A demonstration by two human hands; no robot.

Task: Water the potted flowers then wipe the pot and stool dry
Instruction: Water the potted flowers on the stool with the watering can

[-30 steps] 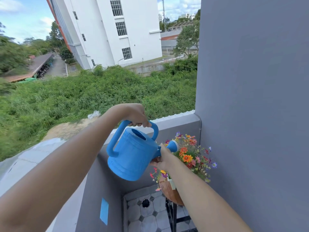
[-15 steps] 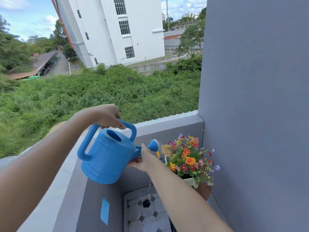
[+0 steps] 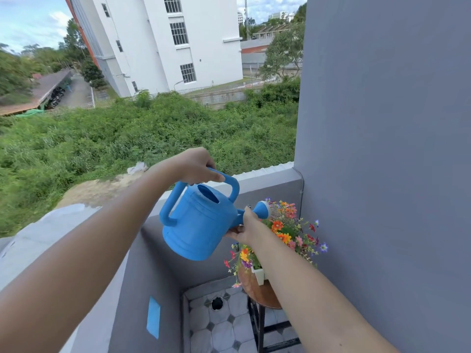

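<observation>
A blue watering can (image 3: 201,225) hangs tilted in mid-air, its rose head (image 3: 263,209) over the potted flowers (image 3: 285,230). Fine streams of water leave the rose onto the orange, red and purple blooms. My left hand (image 3: 196,166) grips the can's top handle. My right hand (image 3: 247,226) holds the spout from below. A white pot (image 3: 258,275) peeks out under the flowers, mostly hidden by my right forearm. It stands on a round wooden stool top (image 3: 257,291) with black metal legs (image 3: 254,324).
A grey wall (image 3: 382,149) rises close on the right of the flowers. The grey balcony parapet (image 3: 267,174) runs behind and to the left. Below, a tiled floor (image 3: 221,327) has a round drain hole (image 3: 217,303). A blue tape patch (image 3: 153,317) marks the parapet's inner face.
The can swung away to the left and then back right over the flowers, tilting spout-down; water now sprays from the rose. Both hands kept their grip.
</observation>
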